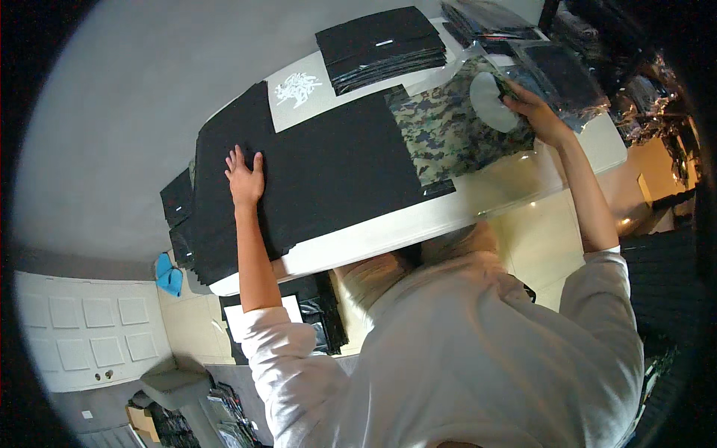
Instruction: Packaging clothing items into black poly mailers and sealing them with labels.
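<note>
Left hand (245,181) flat, right hand (539,118) pinching

Left grip: wide open, fingers spread on black cloth (340,164), toward surface's (351,244) left end. Right grip: closed on edge of camo piece (441,134) with pale oval (491,107), near surface's right end.

No lettering or number can be read.
One small, white, rectangular label (384,43) lies on top of the thick stack of flat black sheets (377,60) near the upper edge; a smaller white, strip-like mark (179,208) shows on the flat black piece (176,194) at the far left. Both are too small to make out.
</note>
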A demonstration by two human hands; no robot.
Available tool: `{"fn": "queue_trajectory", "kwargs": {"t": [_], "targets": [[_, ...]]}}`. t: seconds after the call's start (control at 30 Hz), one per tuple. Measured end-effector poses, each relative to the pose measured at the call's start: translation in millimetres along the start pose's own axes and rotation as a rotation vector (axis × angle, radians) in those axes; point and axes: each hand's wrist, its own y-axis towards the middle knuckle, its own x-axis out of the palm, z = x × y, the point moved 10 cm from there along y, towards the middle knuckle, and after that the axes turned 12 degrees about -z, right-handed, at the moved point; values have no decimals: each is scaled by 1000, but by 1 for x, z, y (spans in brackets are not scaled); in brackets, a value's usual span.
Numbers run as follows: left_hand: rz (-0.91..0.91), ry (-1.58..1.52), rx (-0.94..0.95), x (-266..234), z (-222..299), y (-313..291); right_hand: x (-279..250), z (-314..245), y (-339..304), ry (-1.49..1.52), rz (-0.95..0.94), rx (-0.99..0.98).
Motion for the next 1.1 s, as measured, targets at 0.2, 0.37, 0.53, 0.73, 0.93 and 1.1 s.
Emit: {"fn": "queue_trajectory", "kwargs": {"t": [0.2,0.37,0.53,0.73,0.93,1.1], "targets": [[-162,-119,355,-17,177,-30,-68,82,3,88,98,131],[-352,-266,785,40,289,-76,-26,53,9,284,39,198],[-415,-357,729,69,295,-66,-19,73,11,381,52,401],[-398,-463,697,81,286,-58,-6,49,12,201,-25,360],[-429,-525,685,82,293,-56,-45,6,-10,14,202,41],[-370,-566,699,79,285,-54,-21,-49,-16,-164,227,-199]]}}
